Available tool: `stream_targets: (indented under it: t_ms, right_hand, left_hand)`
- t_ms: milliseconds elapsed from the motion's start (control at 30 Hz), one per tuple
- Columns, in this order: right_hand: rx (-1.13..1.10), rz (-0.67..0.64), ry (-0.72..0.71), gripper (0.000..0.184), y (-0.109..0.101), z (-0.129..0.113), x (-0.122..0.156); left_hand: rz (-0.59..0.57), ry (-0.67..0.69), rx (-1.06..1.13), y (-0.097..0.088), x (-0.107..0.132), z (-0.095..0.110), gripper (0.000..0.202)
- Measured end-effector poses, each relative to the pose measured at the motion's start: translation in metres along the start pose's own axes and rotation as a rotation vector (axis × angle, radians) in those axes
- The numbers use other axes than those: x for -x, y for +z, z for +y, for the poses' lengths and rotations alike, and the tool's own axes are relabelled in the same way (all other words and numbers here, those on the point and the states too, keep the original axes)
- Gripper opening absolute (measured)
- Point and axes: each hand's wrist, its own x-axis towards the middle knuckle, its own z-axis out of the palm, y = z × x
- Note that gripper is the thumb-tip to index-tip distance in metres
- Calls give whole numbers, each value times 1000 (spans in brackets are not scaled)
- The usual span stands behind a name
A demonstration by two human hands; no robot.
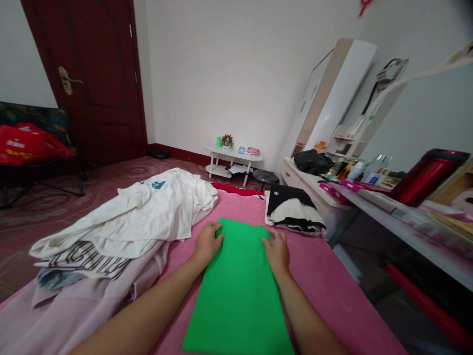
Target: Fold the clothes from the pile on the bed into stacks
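A bright green folded garment lies flat in a long rectangle on the pink bed cover. My left hand grips its far left edge near the corner, thumb on top and fingers curled at the side. At the far right corner, my right hand pinches the opposite edge between thumb and fingers. The fingertips under the cloth are partly hidden. To the left is a loose heap of clothes with a white T-shirt on top. Beyond my right hand sits a stack of folded black and white clothes.
Under the white shirt are a striped piece and a pale mauve garment. Along the right runs a crowded desk with a red thermos. A low white table and a round stool stand past the bed.
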Motion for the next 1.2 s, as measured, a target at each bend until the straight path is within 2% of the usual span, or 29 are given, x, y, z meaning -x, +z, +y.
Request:
stream_targets:
  t_ms: [67, 133, 200, 300, 400, 433, 500, 567, 633, 700, 767, 800, 833, 867, 900, 967, 1033, 1200]
  right_hand:
    - [62, 55, 60, 58, 2, 0, -2]
    - [-40, 21, 146, 61, 0, -4, -5]
    - [-210, -68, 221, 48, -5, -10, -11]
    - [-380, -154, 224, 23, -20, -24, -25]
    - [-503, -97, 152, 27, -51, -53, -44]
    - [-556, -36, 105, 29, -66, -67, -50]
    - [-753, 191, -125, 28, -97, -97, -62]
    - [-822, 324, -275, 27, -124, -123, -69]
    - [-802, 364, -338, 28, -138, -134, -67]
    - [-720, 343, -341, 27, -134, -124, -53]
    - [-594, 282, -333, 22, -114, -94, -32]
    - [-517, 228, -350, 21, -100, -75, -20]
    - [-445, 156, -357, 21, -85, -54, -9]
    - [-381, 30, -353, 23, -70, -34, 2]
    - [-329, -123, -336, 22, -57, -16, 11]
    - [-287, -266, -277, 23, -39, 10, 25]
    - [-277, -300, -231, 25, -31, 20, 32]
    - [-313, -210, -219, 24, -33, 11, 38]
  left_hand:
    - [34, -37, -68, 0, -3, 2, 47]
    - [45, -100, -117, 1, -4, 5, 62]
    - [11, -159, -82, 3, -6, 8, 69]
    - [-33, -160, 60, -2, -15, 20, 64]
    - [77, 45, 351, -30, -36, 53, 55]
    - [138, 157, 473, -46, -45, 69, 52]
    - [249, 385, 632, -80, -61, 104, 56]
    - [333, 563, 657, -110, -71, 134, 60]
    - [386, 648, 605, -128, -71, 148, 60]
    - [414, 651, 507, -126, -59, 137, 57]
    - [361, 580, 375, -108, -39, 104, 47]
    - [281, 517, 299, -94, -29, 83, 38]
    - [130, 446, 198, -80, -19, 61, 24]
    - [-38, 378, 104, -65, -10, 40, 19]
    - [-114, 349, 73, -53, -3, 21, 21]
    - [-188, 310, 36, -34, 9, -4, 25]
    - [-202, 287, 19, -26, 14, -13, 27]
    - [-134, 177, -36, -26, 19, -6, 28]
